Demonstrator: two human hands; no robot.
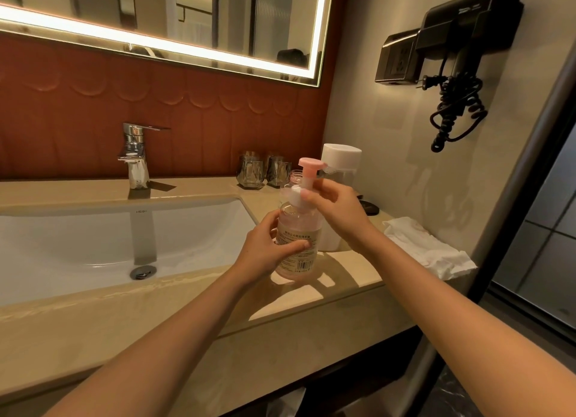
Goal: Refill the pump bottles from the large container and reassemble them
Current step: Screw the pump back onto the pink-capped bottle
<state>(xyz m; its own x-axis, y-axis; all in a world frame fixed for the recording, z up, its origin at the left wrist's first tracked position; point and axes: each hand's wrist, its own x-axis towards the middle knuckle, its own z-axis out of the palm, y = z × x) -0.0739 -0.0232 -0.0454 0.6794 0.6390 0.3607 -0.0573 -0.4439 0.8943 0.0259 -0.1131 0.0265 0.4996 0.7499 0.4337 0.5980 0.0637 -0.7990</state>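
**Pump bottle (297, 242) gripped right of the sink (93, 236)**

Bottle sits on the counter (187, 317) just right of the sink, pink pump head (308, 167) on top. Left hand (265, 248) fingers wrap its labelled body; right hand (339, 211) fingers pinch the white collar (296, 195). Farther right of the sink stand a white-capped container (341, 164), partly hidden by the right hand, two glasses (249, 173) and a crumpled white cloth (427, 245).

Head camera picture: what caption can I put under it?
Left hand holds a pink pump bottle beside the sink while right hand grips its white collar.
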